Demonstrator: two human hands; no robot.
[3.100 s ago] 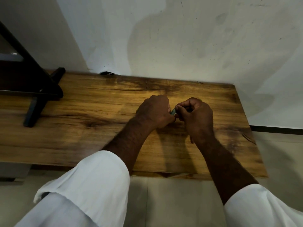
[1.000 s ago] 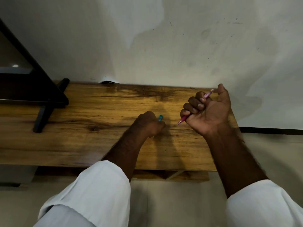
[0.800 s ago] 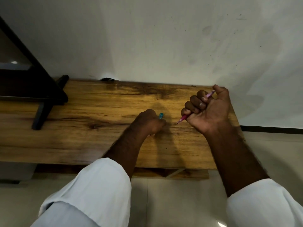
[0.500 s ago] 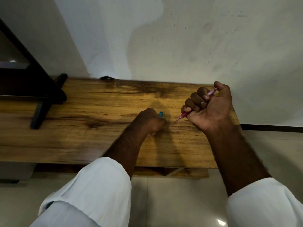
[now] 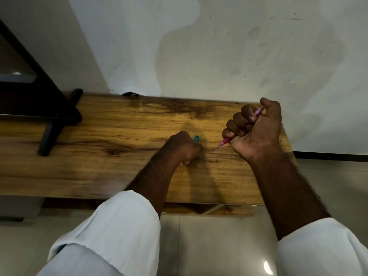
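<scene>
Right hand [image 5: 256, 130] grips a pink pen [image 5: 224, 142] in a full fist: four fingers [image 5: 237, 121] curled over the barrel, thumb up along the top end. Pen runs diagonally through the fist, upper end poking out by the thumb, tip pointing down-left, hanging just above the table [image 5: 99, 156]; can't tell if it touches the wood. Palm side of that hand faces the camera, wrist over the right end of the table. Left hand [image 5: 182, 148] is a closed fist, knuckles up, resting on the wood near the table's middle. It holds a small teal piece [image 5: 196, 139], only the end showing above the knuckles; rest is hidden in the fist, so can't tell its full shape. Looks like a cap, not certain. Pen tip and teal piece are near each other, not touching, with a gap of bare wood between the two hands. Both forearms bare, white sleeves [image 5: 119, 226] rolled up at the bottom of the view. Table is a wood-grain plank butted against a pale wall [image 5: 219, 46] with scuffs and marks. Dark stand [image 5: 49, 120] sits on the left end of the table, one foot angled toward the near edge. Small dark item [image 5: 130, 94] at the back edge against the wall, too small to identify. Glossy tile floor [image 5: 209, 246] below the near edge.
</scene>
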